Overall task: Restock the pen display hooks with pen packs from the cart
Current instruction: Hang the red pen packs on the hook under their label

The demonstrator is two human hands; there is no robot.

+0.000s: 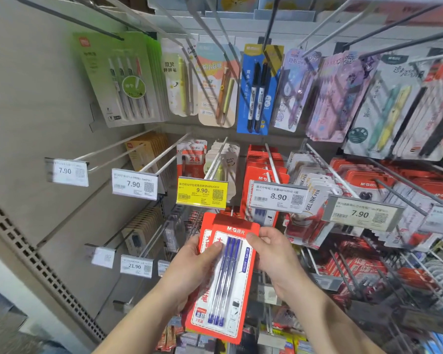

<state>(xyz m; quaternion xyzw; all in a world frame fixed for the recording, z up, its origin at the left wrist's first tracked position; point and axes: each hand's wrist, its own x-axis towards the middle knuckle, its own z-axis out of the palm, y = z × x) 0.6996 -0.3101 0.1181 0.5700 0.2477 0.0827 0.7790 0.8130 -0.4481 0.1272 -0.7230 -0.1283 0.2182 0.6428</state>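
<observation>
I am facing the grey pegboard display with metal hooks (pixel 149 162). I am holding red carded packs of blue pens (pixel 223 277) between my hands: left hand (pixel 189 272) gripping at nine o'clock, right hand (pixel 274 261) pinching at three o'clock.

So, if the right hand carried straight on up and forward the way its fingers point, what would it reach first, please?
Probably the white 8.90 price tag on its hook, just above the right hand, with red packs hanging behind it; depth is hard to judge from this single view.
</observation>
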